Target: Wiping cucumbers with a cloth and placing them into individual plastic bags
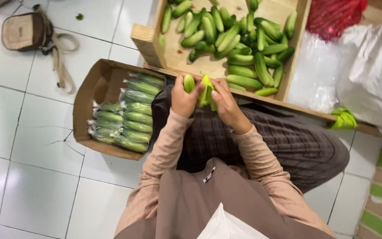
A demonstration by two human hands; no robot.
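White tiled floor (36,132), seen from above, with a lap in dark checked cloth at the middle.

Left hand (183,99) clenched round a short green cucumber (189,82), tip poking up above the fingers. Right hand (226,106) pinching a bright green strip of tape or band (207,90), pressed against the cucumber just beside the left grip. Both held over the lap, at the near rim of a shallow wooden crate (173,53) holding a heap of loose green cucumbers (244,48).

Possible slip from here: cucumber sliding out of the left grip if the strip is pulled hard, then dropping to the lap or floor; strip perhaps tearing or bunching, though too small to tell.

Left of the lap, an open brown cardboard box (87,95) lined with clear-wrapped cucumber packs (127,119) in neat rows. More bright green strips (344,118) at the crate's right corner. Further right, crumpled white plastic bags (372,71) and a red mesh sack (332,15). Top left, a beige pouch with strap (25,32) on the floor.
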